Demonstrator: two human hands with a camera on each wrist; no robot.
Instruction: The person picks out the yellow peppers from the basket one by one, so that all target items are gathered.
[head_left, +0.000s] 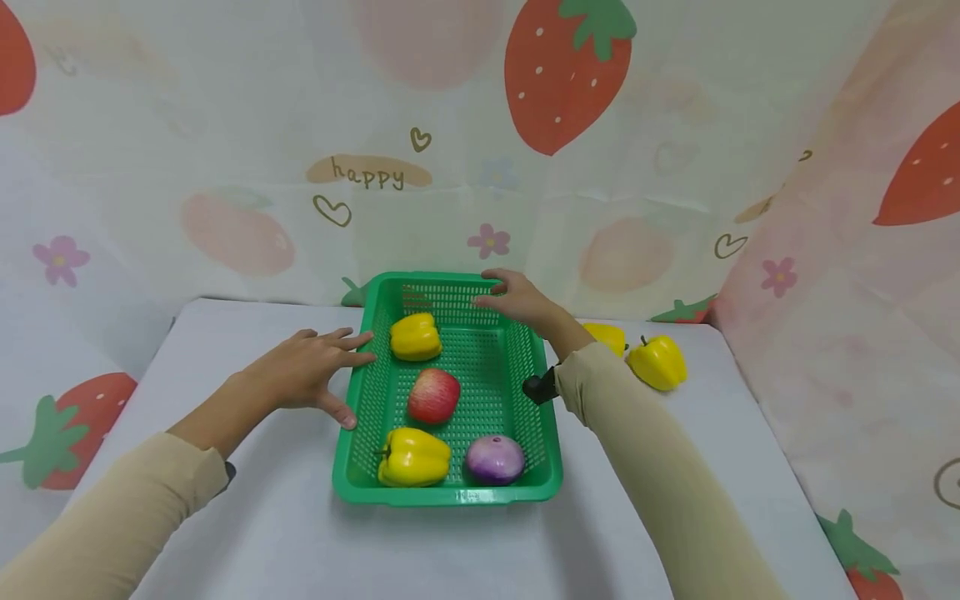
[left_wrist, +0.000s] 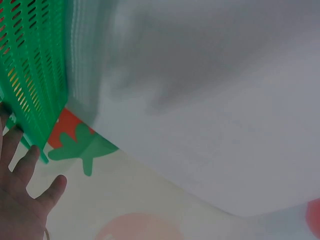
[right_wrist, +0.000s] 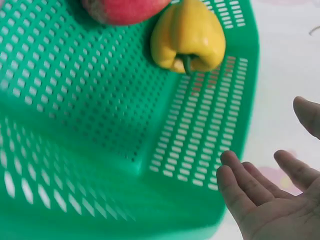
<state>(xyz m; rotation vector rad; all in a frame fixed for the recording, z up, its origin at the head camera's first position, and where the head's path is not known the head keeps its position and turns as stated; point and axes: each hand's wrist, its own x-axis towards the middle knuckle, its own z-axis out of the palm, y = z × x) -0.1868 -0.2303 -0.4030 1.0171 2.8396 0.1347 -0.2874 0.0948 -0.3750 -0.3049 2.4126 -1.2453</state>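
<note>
A green plastic basket [head_left: 483, 358] with perforated walls stands in the middle of the table. Inside lie a yellow bell pepper [head_left: 415, 337] at the back left, a red apple [head_left: 434, 396] in the middle, another yellow bell pepper [head_left: 414, 457] at the front left and a purple onion [head_left: 495, 460] at the front right. My left hand [head_left: 315, 371], fingers spread and holding nothing, is beside the basket's left rim. Over the back right corner is my right hand [head_left: 525, 302], its fingers loosely bent and nothing between them. In the right wrist view its fingertips [right_wrist: 228, 172] overlap the rim.
Two more yellow bell peppers, one partly hidden by my right arm [head_left: 606, 337] and one in plain sight [head_left: 658, 362], lie on the white table [head_left: 285, 517] right of the basket. A curtain [head_left: 450, 100] printed with strawberries hangs behind the table's back edge.
</note>
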